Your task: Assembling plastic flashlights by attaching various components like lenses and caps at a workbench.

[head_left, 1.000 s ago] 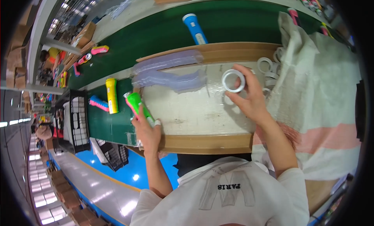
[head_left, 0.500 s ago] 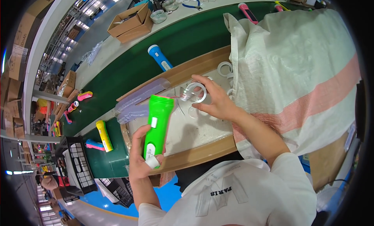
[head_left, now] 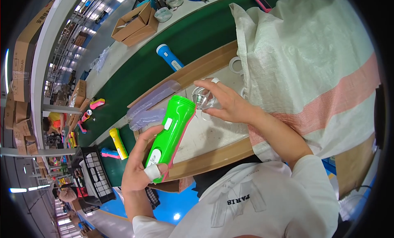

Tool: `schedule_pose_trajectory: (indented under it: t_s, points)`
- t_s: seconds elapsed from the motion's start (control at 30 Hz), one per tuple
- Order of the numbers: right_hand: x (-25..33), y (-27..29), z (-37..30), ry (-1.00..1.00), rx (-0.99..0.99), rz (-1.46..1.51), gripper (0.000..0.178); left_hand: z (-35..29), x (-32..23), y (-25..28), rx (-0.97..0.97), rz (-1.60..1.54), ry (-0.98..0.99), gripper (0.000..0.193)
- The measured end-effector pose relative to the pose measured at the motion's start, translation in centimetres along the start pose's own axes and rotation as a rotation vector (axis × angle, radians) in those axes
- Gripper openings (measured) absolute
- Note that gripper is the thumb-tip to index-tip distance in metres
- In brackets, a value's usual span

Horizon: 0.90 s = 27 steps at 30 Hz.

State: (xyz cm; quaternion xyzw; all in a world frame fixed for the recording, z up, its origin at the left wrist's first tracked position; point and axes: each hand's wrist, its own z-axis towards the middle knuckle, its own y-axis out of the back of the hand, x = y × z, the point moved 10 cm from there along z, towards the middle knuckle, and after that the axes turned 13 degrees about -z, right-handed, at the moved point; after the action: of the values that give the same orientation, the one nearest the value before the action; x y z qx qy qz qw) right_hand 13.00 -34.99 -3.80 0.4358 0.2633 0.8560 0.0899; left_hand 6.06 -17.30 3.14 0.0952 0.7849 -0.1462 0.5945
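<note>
A bright green flashlight body (head_left: 171, 129) with a pink side is gripped by my left hand (head_left: 141, 162) around its lower half. Its wide threaded head tilts up and to the right. White tape wraps the thumb of that hand. Between the fingers and thumb of my right hand (head_left: 230, 102) is a clear reflector cup (head_left: 202, 97), held right beside the flashlight's head. Whether the two touch I cannot tell. Both hands are over a shallow cardboard tray (head_left: 213, 160), where several white rings (head_left: 235, 65) lie partly under a sack.
A white woven sack (head_left: 303, 61) with a pink stripe covers the right side. Purple-tinted plastic sleeves (head_left: 154, 99) lie in the tray. On the green bench are a blue flashlight (head_left: 169, 57) and a yellow flashlight (head_left: 118, 143). An open cardboard box (head_left: 134, 25) stands on the far ledge.
The green flashlight has tilted further and moved right, closer to the reflector cup. My right hand has turned the cup toward the flashlight's head. The whole view has shifted slightly.
</note>
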Motion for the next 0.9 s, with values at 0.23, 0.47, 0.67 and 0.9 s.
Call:
schedule_pose_trajectory:
  t_s: [0.23,0.47,0.67,0.9]
  points:
    - [0.4,0.1,-0.1,0.035,-0.023,-0.012,0.076,-0.2,0.5,-0.4,-0.019,-0.199,0.062,0.077]
    - [0.5,0.2,-0.1,0.073,-0.027,-0.019,0.063,1.4,1.1,-0.8,-0.065,-0.493,0.087,0.077]
    - [0.6,0.9,0.0,0.137,-0.075,-0.025,0.05,1.0,-0.3,0.2,-0.092,-0.04,0.081,0.076]
    - [1.1,0.4,-0.5,0.057,0.16,-0.027,0.054,1.0,-3.3,-2.0,0.046,0.831,-0.133,0.057]
